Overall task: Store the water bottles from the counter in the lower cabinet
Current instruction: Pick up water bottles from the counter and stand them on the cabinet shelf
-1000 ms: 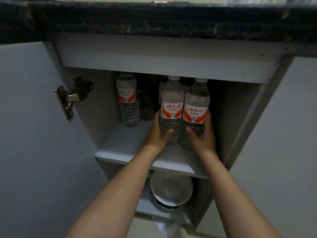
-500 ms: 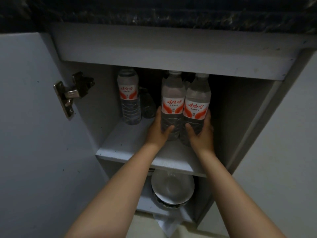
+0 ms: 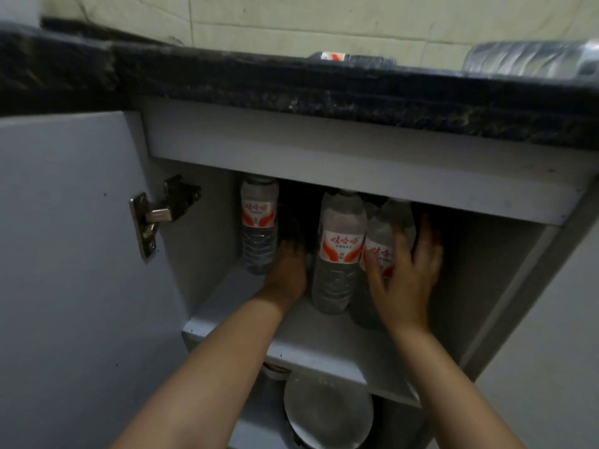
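Three clear water bottles with red-and-white labels stand on the upper shelf (image 3: 324, 348) of the open lower cabinet: a left bottle (image 3: 259, 225), a middle bottle (image 3: 340, 251) and a right bottle (image 3: 385, 241). My left hand (image 3: 287, 270) reaches into the dark gap between the left and middle bottles and holds neither; its fingertips fade into shadow. With spread, straight fingers, my right hand (image 3: 405, 273) lies against the front of the right bottle. On the black counter (image 3: 324, 89) above, one bottle (image 3: 531, 61) lies on its side, and another (image 3: 337, 56) shows behind the edge.
The left cabinet door (image 3: 64, 254) hangs open with a metal hinge (image 3: 162, 215). The right door (image 3: 551, 351) is open too. A round metal dish (image 3: 327, 409) sits on the lower shelf. A tiled wall rises behind the counter.
Both hands let go of the two bottles they were holding. The left hand slid left into the gap, the right hand opened over its bottle. The camera tilted up, showing the counter.
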The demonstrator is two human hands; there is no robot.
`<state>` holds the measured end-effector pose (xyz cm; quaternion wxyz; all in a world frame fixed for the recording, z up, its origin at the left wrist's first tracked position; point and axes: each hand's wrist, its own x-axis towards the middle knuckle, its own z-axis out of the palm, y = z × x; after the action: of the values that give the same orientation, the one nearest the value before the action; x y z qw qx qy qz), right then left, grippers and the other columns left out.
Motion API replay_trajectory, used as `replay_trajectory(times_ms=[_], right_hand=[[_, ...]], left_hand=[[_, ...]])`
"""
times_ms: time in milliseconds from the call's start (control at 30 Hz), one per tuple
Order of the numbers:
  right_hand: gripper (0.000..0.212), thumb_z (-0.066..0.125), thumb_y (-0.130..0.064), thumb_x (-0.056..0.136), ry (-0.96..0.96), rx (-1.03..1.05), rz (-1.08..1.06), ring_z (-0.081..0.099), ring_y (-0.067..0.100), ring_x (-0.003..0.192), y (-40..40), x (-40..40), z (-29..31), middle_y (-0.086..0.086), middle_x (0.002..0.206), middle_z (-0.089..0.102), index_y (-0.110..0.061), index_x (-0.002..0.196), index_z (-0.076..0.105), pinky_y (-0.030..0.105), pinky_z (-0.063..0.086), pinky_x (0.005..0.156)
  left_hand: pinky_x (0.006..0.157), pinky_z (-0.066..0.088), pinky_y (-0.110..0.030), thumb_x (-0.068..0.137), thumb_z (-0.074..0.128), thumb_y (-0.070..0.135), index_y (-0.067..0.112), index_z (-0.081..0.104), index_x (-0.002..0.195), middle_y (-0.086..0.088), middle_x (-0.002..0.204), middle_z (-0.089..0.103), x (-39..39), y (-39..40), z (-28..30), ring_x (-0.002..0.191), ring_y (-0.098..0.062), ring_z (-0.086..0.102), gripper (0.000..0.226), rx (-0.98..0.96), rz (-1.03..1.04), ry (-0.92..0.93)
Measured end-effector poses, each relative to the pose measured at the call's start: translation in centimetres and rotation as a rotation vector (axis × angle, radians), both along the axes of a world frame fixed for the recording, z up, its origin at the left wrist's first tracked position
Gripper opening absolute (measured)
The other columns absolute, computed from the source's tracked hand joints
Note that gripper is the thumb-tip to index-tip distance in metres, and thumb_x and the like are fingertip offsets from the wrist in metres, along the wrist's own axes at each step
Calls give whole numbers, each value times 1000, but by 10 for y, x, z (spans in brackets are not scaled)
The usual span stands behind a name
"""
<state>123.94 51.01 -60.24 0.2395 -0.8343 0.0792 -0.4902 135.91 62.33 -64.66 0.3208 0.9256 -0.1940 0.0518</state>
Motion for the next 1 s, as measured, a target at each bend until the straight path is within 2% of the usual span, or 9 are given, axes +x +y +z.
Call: replay_trajectory(times_ms=[133, 233, 300, 433, 600, 667, 733, 867, 1000], right_hand=[[63, 65, -8, 79, -12, -41, 53, 30, 49, 126, -7, 2, -3, 31, 138, 33, -20, 130, 29, 60, 29, 101], [65, 66, -2, 77, -76, -54, 84, 32, 42, 123, -9, 6, 0, 34, 135, 35, -20, 128, 29, 48, 28, 97], [60, 64, -4, 78, -91, -58, 91, 27, 32, 120, -8, 10, 1, 34, 136, 34, -15, 130, 35, 45, 25, 97], [51, 56, -13, 79, -97, -50, 90, 26, 30, 120, -8, 14, -1, 34, 135, 34, -3, 128, 44, 43, 26, 97], [59, 60, -3, 83, -67, -18, 117, 23, 30, 128, -13, 17, -1, 27, 143, 26, -20, 131, 31, 41, 25, 102], [60, 58, -3, 84, -53, 1, 115, 24, 36, 132, -15, 17, 0, 25, 145, 23, -23, 132, 29, 40, 26, 103], [56, 57, -3, 84, -33, 10, 108, 24, 39, 133, -15, 15, -1, 26, 145, 23, -13, 134, 35, 39, 24, 103], [53, 56, -4, 85, -8, 38, 117, 22, 38, 134, -10, 13, 2, 25, 146, 21, -8, 134, 37, 35, 22, 104], [51, 56, -4, 85, 4, 89, 132, 22, 37, 134, -3, 16, 6, 25, 146, 20, -7, 133, 38, 33, 22, 106]], left_hand=[[110, 28, -40, 99, 28, 25, 3, 38, 131, -20, 140, 37, 14, -15, 3, 129, -32, 35, 40, 41, 16, 2], [115, 8, -44, 97, 29, 31, 5, 18, 141, -20, 151, 12, 25, -22, 4, 139, -36, 8, 52, 214, 59, 69], [114, 3, -48, 96, 31, 32, 7, 9, 143, -17, 153, 5, 33, -25, 5, 140, -39, -1, 57, 306, 72, 69], [112, 13, -54, 97, 28, 23, 9, 15, 143, -19, 151, 16, 44, -27, 7, 137, -44, 9, 50, 384, 65, -38], [109, 23, -53, 95, 34, 23, 13, 38, 134, -15, 144, 30, 31, -22, 6, 132, -47, 16, 41, 316, 0, -137], [109, 24, -51, 95, 34, 27, 16, 37, 135, -15, 144, 30, 20, -15, 1, 133, -45, 16, 41, 333, -15, -192], [109, 25, -49, 95, 35, 26, 17, 35, 136, -11, 146, 28, 2, -5, -1, 135, -43, 13, 42, 347, -43, -225], [106, 27, -43, 90, 40, 18, 23, 35, 136, -8, 147, 26, -43, 23, 1, 131, -38, 19, 46, 394, -45, -197], [95, 27, -35, 81, 50, 27, 16, 43, 128, -11, 133, 42, -71, 43, 9, 120, -28, 34, 48, 279, 58, -289]])
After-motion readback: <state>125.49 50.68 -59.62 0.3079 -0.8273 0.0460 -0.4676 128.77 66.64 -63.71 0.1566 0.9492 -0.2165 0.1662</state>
